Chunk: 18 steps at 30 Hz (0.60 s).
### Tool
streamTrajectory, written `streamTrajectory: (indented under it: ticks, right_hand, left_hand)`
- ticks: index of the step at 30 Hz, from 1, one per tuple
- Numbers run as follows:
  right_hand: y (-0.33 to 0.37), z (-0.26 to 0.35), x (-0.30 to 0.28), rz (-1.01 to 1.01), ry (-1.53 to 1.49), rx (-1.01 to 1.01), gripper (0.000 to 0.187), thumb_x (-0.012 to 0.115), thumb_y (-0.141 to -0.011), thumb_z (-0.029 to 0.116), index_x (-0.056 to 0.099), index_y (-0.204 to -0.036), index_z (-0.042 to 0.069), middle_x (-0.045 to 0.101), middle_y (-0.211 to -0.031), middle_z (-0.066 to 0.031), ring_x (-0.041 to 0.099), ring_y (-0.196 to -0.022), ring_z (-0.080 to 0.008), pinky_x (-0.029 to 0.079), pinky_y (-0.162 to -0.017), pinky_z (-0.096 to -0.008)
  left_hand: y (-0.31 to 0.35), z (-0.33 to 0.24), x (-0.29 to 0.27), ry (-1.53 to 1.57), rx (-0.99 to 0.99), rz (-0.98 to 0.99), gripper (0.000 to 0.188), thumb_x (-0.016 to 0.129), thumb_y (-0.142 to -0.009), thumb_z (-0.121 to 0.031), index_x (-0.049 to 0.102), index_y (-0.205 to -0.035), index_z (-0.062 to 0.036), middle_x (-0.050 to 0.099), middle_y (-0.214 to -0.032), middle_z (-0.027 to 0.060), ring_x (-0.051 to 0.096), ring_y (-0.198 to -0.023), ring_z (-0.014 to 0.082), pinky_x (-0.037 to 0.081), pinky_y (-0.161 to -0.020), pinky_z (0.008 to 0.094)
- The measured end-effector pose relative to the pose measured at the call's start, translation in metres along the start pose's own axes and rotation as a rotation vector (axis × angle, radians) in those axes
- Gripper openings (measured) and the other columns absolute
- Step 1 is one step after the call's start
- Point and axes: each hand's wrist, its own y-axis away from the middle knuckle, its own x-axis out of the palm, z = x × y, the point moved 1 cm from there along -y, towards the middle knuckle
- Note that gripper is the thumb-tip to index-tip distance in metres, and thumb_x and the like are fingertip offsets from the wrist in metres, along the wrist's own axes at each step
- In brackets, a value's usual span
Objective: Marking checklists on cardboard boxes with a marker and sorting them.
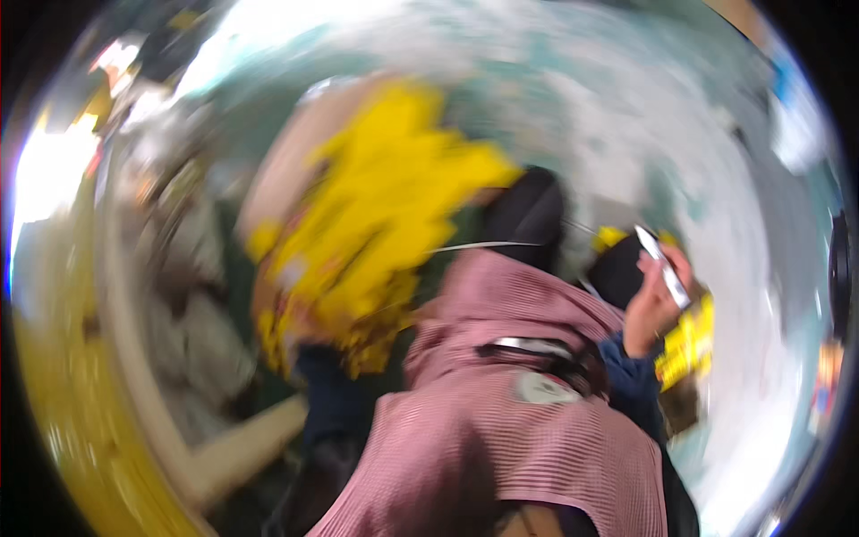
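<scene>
My right hand [651, 309] is closed around a slim white pen-shaped tool [664, 268], its pale tip pointing up and to the left. Blur hides whether it is a knife or a marker. On the left, a big heap of flat yellow pieces [385, 197] lies against a tan rounded container or sack [288, 170]. My left hand [304, 327] is at the heap's lower edge, touching the yellow pieces, its fingers smeared by motion. More yellow pieces [691, 340] show beside my right forearm.
Greyish bundles [192, 340] lie at the left, inside a pale beam frame [134, 367]. A yellow surface [67, 412] runs along the far left edge. The floor [608, 107] is green with worn whitish patches. Pink striped cloth [501, 430] covers my lap.
</scene>
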Motion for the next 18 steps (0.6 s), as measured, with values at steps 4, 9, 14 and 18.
streamTrajectory:
  ticks: [4,9,14,18]
  right_hand:
    - [-0.012,-0.040,-0.079,-0.233,0.343,-0.025,0.026,0.060,-0.092,0.009,0.060,-0.117,0.005,0.065,-0.096,-0.0060,0.060,-0.089,-0.0102,0.046,-0.082,-0.0267]
    - [0.044,-0.091,-0.233,-0.651,0.518,0.018,0.023,0.050,-0.098,0.010,0.057,-0.118,0.003,0.063,-0.099,-0.0084,0.058,-0.076,-0.0091,0.048,-0.066,-0.0243]
    - [0.143,-0.137,-0.288,-0.855,0.570,0.193,0.021,0.048,-0.094,0.001,0.058,-0.110,0.009,0.065,-0.076,-0.0068,0.058,-0.062,-0.0108,0.048,-0.057,-0.0260]
    - [0.180,-0.166,-0.289,-0.837,0.640,0.241,0.040,0.048,-0.077,-0.014,0.054,-0.107,0.012,0.066,-0.081,-0.0128,0.067,-0.071,-0.0291,0.051,-0.062,-0.0355]
  left_hand:
    - [-0.016,0.047,-0.036,0.453,-0.290,0.276,0.050,0.058,-0.089,-0.019,0.043,-0.135,-0.0072,0.053,-0.129,0.0118,0.053,-0.114,0.0306,0.045,-0.095,0.0439]
    - [-0.161,0.063,0.023,0.624,-0.611,0.440,0.057,0.056,-0.090,-0.028,0.036,-0.140,-0.0108,0.048,-0.135,0.0085,0.051,-0.116,0.0296,0.044,-0.095,0.0428]
    - [-0.256,0.023,0.085,0.326,-0.907,0.209,0.053,0.061,-0.089,-0.015,0.041,-0.138,-0.0106,0.053,-0.128,0.0130,0.056,-0.107,0.0288,0.049,-0.085,0.0401]
    - [-0.295,-0.101,0.265,0.271,-0.370,0.649,0.047,0.054,-0.095,-0.020,0.042,-0.139,-0.0097,0.050,-0.135,0.0124,0.052,-0.115,0.0241,0.041,-0.096,0.0374]
